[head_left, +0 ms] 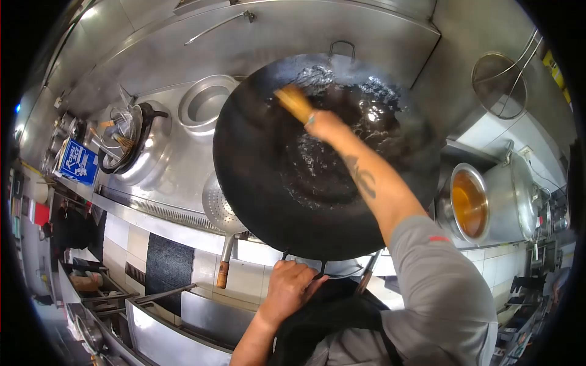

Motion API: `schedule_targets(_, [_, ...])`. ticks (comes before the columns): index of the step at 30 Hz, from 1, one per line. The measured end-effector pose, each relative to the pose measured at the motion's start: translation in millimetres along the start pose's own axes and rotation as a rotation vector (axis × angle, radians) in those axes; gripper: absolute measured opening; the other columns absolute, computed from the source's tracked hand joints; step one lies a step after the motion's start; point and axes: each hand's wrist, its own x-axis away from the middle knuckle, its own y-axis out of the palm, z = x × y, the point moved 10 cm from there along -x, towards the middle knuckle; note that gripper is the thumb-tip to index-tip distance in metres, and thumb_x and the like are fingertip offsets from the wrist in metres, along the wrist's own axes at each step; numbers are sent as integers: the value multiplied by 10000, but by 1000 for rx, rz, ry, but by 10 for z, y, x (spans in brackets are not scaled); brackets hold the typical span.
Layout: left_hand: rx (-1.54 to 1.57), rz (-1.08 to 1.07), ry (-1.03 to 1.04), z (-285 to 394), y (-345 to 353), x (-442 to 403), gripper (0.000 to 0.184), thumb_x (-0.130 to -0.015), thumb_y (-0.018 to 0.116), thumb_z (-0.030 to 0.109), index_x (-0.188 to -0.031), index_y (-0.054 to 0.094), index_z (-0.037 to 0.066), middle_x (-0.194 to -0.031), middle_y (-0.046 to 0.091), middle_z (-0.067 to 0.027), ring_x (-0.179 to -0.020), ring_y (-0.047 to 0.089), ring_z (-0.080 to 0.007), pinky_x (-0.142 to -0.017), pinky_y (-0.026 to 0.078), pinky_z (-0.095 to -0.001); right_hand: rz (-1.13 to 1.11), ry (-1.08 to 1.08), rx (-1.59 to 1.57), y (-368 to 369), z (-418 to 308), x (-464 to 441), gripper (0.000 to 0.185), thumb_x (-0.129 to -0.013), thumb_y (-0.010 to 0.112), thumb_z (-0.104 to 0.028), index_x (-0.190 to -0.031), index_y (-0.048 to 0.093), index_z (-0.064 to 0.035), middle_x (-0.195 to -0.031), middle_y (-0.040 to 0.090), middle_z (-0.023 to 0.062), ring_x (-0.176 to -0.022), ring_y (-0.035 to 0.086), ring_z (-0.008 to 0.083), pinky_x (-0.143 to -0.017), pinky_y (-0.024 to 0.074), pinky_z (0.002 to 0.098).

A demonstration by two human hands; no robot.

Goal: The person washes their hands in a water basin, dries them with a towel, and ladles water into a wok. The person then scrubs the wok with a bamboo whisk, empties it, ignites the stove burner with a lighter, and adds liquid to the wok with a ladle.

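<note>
Right grip (325, 124) was closed on near end of yellow-tan stiff brush (295, 102), 11 o'clock in wide black metal wok (253, 183), likely for reach. Left grip (291, 285) was curled round 6 o'clock handle (322, 267), presumably steadying wok.

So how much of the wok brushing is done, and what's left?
Done: liquid is already in the wok. Happening now: the right hand holds the blurry brush inside, while the left hand is at the near rim. Left, probably: finishing the brushing and emptying that pooled liquid.
</note>
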Motion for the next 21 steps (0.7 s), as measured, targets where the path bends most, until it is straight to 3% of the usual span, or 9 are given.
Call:
schedule_targets(3, [17,15,20,-17,-15,-1,216,-733,837,177,-772,638,103,-666,562,-22,-642,553,-226,-622,369,-369,-147,-244,-54,341,-631,936,432,-861,676,-315,-1243,598,-130,-966,713,196,-900,681,423,-807,543,515])
schedule_targets(7, [19,15,46,-24,-37,8,203,-745,823,177,-775,637,101,-679,568,-28,-652,554,-228,-625,375,-377,-402,-260,143,1,-335,2080,526,-887,650,-332,-1363,547,-134,-977,713,193,-889,687,426,-802,544,510])
schedule_targets(9, [17,19,51,-20,-33,1,201,-751,817,178,-773,634,98,-684,572,-32,-653,555,-235,-630,381,-380,-443,-66,354,-346,130,1935,418,-891,602,-342,-1218,629,-82,-993,710,216,-939,694,397,-841,546,505])
schedule_targets(11, [31,25,39,-34,-46,0,204,-752,816,178,-771,631,94,-686,577,-36,-655,557,-244,-635,386,-381,-270,8,418,-330,870,1236,371,-869,629,-353,-1141,673,-105,-918,708,219,-882,705,375,-777,549,499])
schedule_targets(13, [43,21,23,-38,-37,51,207,-752,815,178,-772,629,90,-689,582,-40,-658,560,-251,-640,391,-382,-80,137,255,-516,1069,767,309,-855,624,-320,-1034,695,-79,-891,706,220,-867,705,375,-774,549,499])
schedule_targets(16, [20,42,39,-122,-102,17,212,-748,820,178,-779,633,85,-688,586,-47,-658,563,-260,-645,396,-386,-185,208,276,-90,753,1075,378,-873,617,-331,-1164,649,-93,-1009,709,220,-939,688,401,-851,537,496])
schedule_targets(17, [19,42,48,-117,-103,4,212,-746,821,178,-780,634,85,-686,585,-48,-658,563,-260,-645,396,-386,-178,68,303,-27,576,1343,412,-890,603,-349,-1224,616,-106,-1041,707,209,-960,683,404,-882,528,504])
schedule_targets(19, [18,42,47,-120,-90,23,214,-744,824,179,-781,635,84,-681,582,-49,-657,563,-261,-646,396,-387,-324,-59,183,-145,422,1876,392,-897,604,-356,-1197,616,-103,-1006,715,186,-932,691,388,-853,538,506])
schedule_targets(21, [39,24,32,-128,-83,45,216,-742,826,183,-784,638,85,-681,586,-49,-656,564,-261,-645,396,-387,-367,-6,282,-325,834,1845,374,-892,623,-359,-1157,621,-94,-998,719,168,-915,698,373,-814,546,498])
